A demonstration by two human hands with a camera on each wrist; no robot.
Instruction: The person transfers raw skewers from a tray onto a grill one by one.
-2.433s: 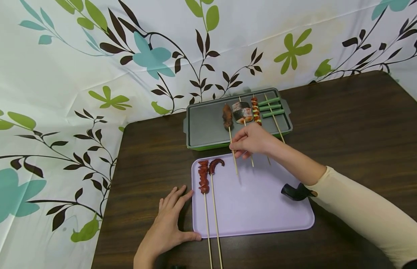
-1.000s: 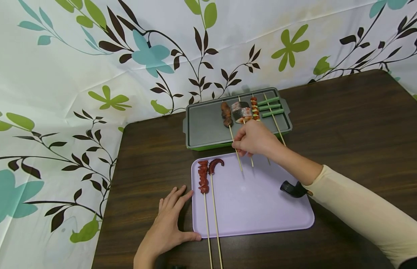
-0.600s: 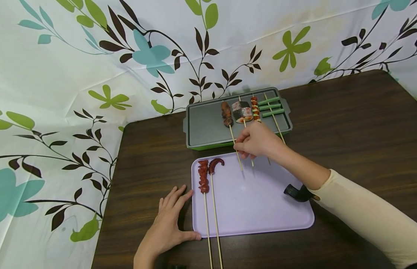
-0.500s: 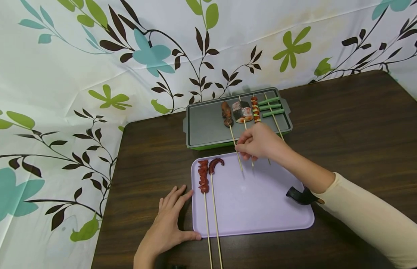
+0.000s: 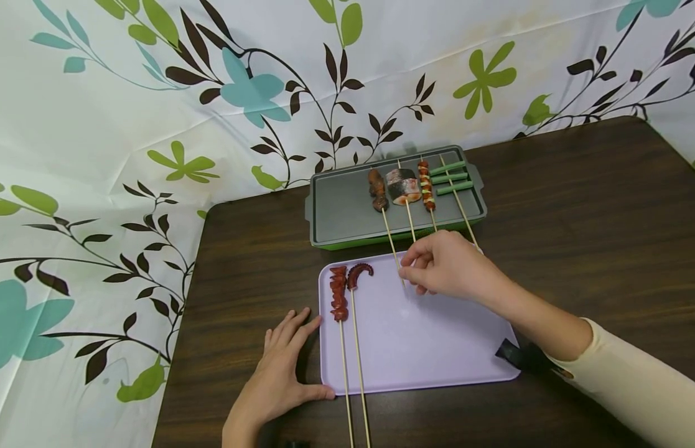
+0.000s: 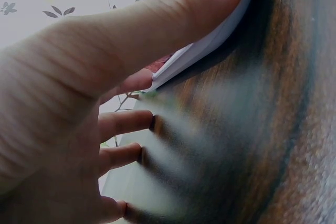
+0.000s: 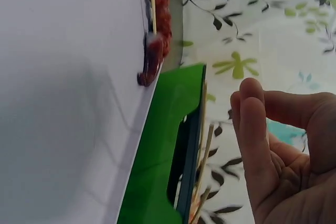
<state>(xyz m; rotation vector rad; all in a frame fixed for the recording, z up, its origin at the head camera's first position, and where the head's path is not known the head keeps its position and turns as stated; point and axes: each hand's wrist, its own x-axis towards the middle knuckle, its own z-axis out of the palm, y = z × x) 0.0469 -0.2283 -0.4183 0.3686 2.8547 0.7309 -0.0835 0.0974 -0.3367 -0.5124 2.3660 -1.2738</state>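
My left hand (image 5: 277,370) rests on the table with spread fingers, its thumb and index fingertip touching the lilac tray (image 5: 425,354). My right hand (image 5: 448,266) hovers over the tray's far part; in the right wrist view its loosely bent fingers (image 7: 253,140) hold nothing. Close by its fingertips in the head view is the stick of a brown meat skewer (image 5: 377,191) lying on the grey grill (image 5: 341,211). Beside that lie a fish skewer (image 5: 404,186), a red sausage-like skewer (image 5: 427,185) and a green vegetable skewer (image 5: 453,177). My right hand hides some stick ends.
On the tray's left side lie a red meat skewer (image 5: 338,295) and a tentacle skewer (image 5: 359,272), their sticks reaching past the near edge. The dark wooden table (image 5: 577,205) backs onto a leaf-patterned cloth (image 5: 381,68).
My right hand held the brown meat skewer's stick as the meat settled on the grill; it has now let go and moved back toward me, rightward. My left hand has stayed put.
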